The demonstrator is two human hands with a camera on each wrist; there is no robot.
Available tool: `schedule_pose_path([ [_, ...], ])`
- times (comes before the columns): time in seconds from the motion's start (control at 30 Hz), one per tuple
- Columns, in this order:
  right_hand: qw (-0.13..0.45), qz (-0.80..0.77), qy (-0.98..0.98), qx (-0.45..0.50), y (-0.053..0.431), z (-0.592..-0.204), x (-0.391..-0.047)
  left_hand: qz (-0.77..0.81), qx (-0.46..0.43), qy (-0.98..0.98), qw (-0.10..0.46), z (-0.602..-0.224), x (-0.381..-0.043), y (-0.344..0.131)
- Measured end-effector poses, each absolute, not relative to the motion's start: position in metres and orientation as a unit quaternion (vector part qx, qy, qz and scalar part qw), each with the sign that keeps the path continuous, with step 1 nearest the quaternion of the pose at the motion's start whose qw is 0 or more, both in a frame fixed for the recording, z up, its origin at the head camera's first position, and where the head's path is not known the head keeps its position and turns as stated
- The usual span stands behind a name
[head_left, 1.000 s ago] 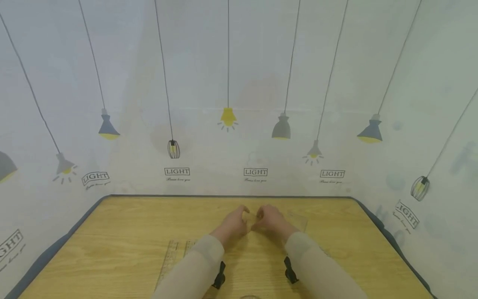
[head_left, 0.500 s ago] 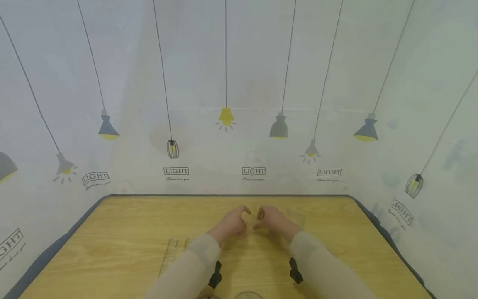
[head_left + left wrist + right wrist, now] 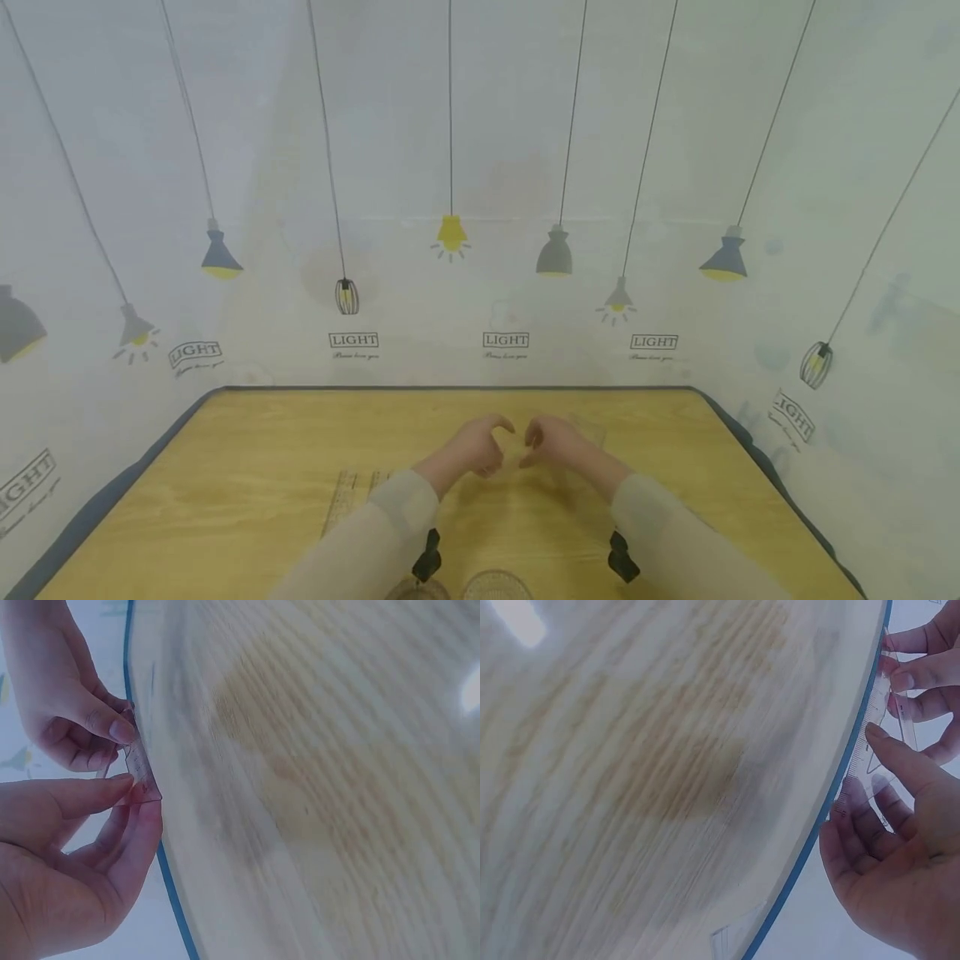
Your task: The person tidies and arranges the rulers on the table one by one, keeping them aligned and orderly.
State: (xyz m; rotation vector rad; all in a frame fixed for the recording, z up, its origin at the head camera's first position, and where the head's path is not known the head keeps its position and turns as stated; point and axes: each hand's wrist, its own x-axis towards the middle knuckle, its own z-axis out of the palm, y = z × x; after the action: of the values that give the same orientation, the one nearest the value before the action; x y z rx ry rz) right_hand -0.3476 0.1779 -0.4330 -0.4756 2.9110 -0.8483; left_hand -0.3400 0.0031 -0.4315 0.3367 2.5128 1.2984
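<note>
A clear plastic set square (image 3: 861,769) is held between my two hands, over the far part of the table. In the head view it is barely visible between the fingers. My left hand (image 3: 472,446) pinches one end of it between thumb and fingers, as the left wrist view shows at the set square's corner (image 3: 150,787). The right hand (image 3: 562,442) grips the other end, its thumb on the scale edge and fingers curled behind in the right wrist view. A triangular cut-out shows in the set square's middle.
Another clear triangle-shaped piece (image 3: 591,428) lies behind my right hand. Two clear rulers, one of them the longer ruler (image 3: 339,502), lie left of the left forearm. A round clear protractor (image 3: 497,587) and a second round piece (image 3: 417,591) sit at the near edge.
Both hands have shifted slightly right in the head view, and the right forearm has swung outward. The view has tilted a little, bringing the round pieces in at the bottom.
</note>
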Motion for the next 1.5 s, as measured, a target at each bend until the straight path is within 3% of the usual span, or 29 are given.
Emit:
schedule_pose_path([
  [0.57,0.028,-0.327,0.906,-0.268,0.224,-0.427,-0.299,0.466,0.183,0.850,0.165,-0.431,-0.306,0.026],
  [1.07,0.121,-0.377,0.883,-0.251,0.254,-0.432,-0.254,0.473,0.223,0.824,0.219,-0.442,-0.273,0.047],
  [1.5,0.129,-0.376,0.879,-0.264,0.272,-0.445,-0.230,0.447,0.240,0.825,0.251,-0.446,-0.252,0.063],
])
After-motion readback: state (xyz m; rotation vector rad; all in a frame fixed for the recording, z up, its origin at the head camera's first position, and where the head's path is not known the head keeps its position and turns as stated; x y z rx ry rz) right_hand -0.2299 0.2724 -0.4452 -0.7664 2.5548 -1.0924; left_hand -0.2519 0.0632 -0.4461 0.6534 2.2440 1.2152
